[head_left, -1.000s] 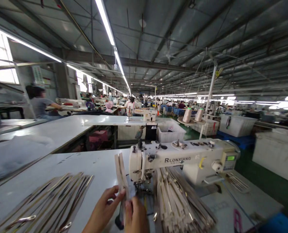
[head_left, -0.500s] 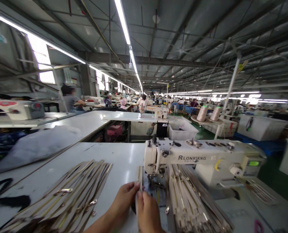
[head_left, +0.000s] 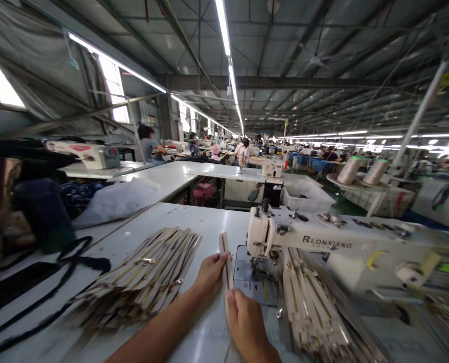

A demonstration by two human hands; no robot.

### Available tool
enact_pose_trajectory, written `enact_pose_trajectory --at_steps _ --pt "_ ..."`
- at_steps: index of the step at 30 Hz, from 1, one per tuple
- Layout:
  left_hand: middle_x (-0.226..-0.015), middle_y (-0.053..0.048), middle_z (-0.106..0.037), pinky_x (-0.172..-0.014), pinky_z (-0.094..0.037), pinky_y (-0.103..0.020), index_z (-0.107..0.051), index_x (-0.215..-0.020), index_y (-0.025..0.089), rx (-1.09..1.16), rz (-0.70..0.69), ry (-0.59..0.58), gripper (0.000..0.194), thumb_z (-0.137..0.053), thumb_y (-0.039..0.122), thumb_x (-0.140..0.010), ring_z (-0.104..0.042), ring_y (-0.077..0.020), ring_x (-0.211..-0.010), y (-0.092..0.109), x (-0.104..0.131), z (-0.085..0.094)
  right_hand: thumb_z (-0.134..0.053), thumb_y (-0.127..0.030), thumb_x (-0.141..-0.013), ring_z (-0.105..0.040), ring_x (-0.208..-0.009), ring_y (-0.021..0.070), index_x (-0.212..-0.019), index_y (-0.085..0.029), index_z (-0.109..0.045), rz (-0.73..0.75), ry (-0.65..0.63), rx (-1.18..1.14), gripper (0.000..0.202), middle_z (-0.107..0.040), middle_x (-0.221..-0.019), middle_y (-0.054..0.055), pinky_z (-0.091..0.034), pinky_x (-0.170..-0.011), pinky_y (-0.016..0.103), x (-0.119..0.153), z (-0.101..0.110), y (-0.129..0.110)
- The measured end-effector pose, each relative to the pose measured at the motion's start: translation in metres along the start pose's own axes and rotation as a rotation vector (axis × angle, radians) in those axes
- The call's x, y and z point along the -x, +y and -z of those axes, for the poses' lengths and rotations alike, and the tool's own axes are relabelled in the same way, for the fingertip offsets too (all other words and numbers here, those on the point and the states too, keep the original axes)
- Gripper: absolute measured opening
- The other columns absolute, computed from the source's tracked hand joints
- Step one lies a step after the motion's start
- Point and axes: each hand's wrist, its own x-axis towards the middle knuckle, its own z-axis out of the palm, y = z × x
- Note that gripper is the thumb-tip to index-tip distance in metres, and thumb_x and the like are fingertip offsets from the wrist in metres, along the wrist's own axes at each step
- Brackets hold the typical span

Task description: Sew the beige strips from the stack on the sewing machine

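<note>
A long beige zipper (head_left: 229, 276) with a darker line along its middle stretches away from me, left of the sewing machine's needle area. My left hand (head_left: 212, 271) pinches it near its far end. Closer to me, my right hand (head_left: 248, 320) grips the same zipper with thumb and fingers, which hide its near part. On the left lies a fanned pile of zippers (head_left: 148, 277) with gold teeth and shiny pulls. Another bundle of zippers (head_left: 311, 307) lies under the arm of the white sewing machine (head_left: 300, 233), right of my right hand.
A white plastic bag (head_left: 114, 201) and black straps (head_left: 80, 262) lie on the left. Thread cones (head_left: 348, 170) stand on a holder at right. Beyond the table are a white bin (head_left: 307, 196), another sewing machine (head_left: 86, 154) and a seated person (head_left: 150, 143).
My view has swung left, so everything sits further right. My hands have moved apart along the zipper, the left one further up, and more of the zipper shows between them.
</note>
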Motion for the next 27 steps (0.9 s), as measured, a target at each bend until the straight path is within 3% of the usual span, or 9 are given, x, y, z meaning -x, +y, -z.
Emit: enact_pose_trajectory --at_steps 5,9,12,14,16,18,23,27 --pt "-0.068 -0.006 -0.066 -0.054 -0.042 -0.025 -0.069 -0.075 0.012 -0.107 -0.074 0.049 0.056 -0.069 0.066 -0.061 -0.057 -0.0183 -0.061 0.001 -0.013 0.014 -0.024 -0.031 -0.101 -0.063 -0.051 0.0133 -0.076 -0.020 -0.061 0.055 -0.048 0.007 0.046 -0.067 -0.060 0.003 -0.025 -0.048 0.026 0.004 -0.001 -0.007" --pt "-0.071 -0.005 -0.064 -0.056 -0.045 -0.027 -0.067 -0.083 0.013 -0.211 -0.123 -0.014 0.054 -0.059 0.065 -0.073 -0.058 -0.0184 -0.060 0.001 -0.015 0.015 -0.031 -0.032 -0.101 -0.066 -0.060 0.0158 -0.082 -0.020 -0.061 -0.144 0.002 -0.043 0.038 -0.069 -0.066 0.004 -0.033 -0.052 0.023 0.001 0.000 0.002" --pt "-0.090 -0.008 -0.065 -0.065 -0.048 -0.030 -0.065 -0.098 0.015 -0.334 -0.224 -0.020 0.041 -0.061 0.050 -0.078 -0.060 -0.0187 -0.069 0.002 -0.006 0.012 -0.039 -0.022 -0.096 -0.068 -0.072 0.0177 -0.091 -0.019 -0.064 -0.283 0.064 -0.055 0.026 -0.071 -0.077 0.005 -0.040 -0.061 0.022 -0.005 0.006 0.011" --pt "-0.100 -0.009 -0.064 -0.077 -0.049 -0.032 -0.066 -0.097 0.018 -0.496 -0.400 -0.174 0.027 -0.060 0.039 -0.082 -0.061 -0.0200 -0.082 0.005 0.003 0.010 -0.043 -0.013 -0.091 -0.068 -0.077 0.0188 -0.088 -0.018 -0.066 -0.299 0.071 -0.025 0.024 -0.071 -0.080 0.006 -0.042 -0.068 0.023 -0.009 0.011 0.014" --pt "-0.100 -0.009 -0.065 -0.086 -0.047 -0.033 -0.069 -0.092 0.019 -0.673 -0.580 -0.444 0.019 -0.056 0.031 -0.087 -0.060 -0.0216 -0.093 0.008 0.012 0.008 -0.044 -0.009 -0.088 -0.067 -0.080 0.0198 -0.084 -0.017 -0.068 -0.289 0.068 0.023 0.025 -0.071 -0.081 0.007 -0.043 -0.073 0.025 -0.011 0.015 0.015" --pt "-0.095 -0.008 -0.067 -0.090 -0.045 -0.033 -0.072 -0.089 0.019 -0.771 -0.665 -0.620 0.019 -0.055 0.027 -0.089 -0.060 -0.0221 -0.095 0.009 0.018 0.007 -0.045 -0.011 -0.089 -0.067 -0.079 0.0205 -0.084 -0.018 -0.069 -0.288 0.049 0.079 0.026 -0.071 -0.082 0.008 -0.044 -0.071 0.026 -0.009 0.021 0.017" --pt "-0.099 -0.007 -0.069 -0.089 -0.046 -0.031 -0.075 -0.093 0.020 -0.813 -0.687 -0.663 0.019 -0.057 0.025 -0.091 -0.062 -0.0216 -0.094 0.008 0.018 0.008 -0.048 -0.014 -0.089 -0.067 -0.077 0.0185 -0.093 -0.018 -0.071 -0.209 -0.035 0.023 0.024 -0.071 -0.086 0.007 -0.047 -0.071 0.025 0.002 0.032 0.031" --pt "-0.103 -0.008 -0.067 -0.087 -0.047 -0.032 -0.071 -0.107 0.020 -0.862 -0.704 -0.654 0.022 -0.055 0.024 -0.092 -0.061 -0.0226 -0.097 0.011 0.019 0.007 -0.045 -0.012 -0.090 -0.067 -0.082 0.0180 -0.100 -0.017 -0.071 -0.143 -0.065 0.007 0.028 -0.069 -0.088 0.008 -0.048 -0.076 0.025 0.009 0.037 0.037"
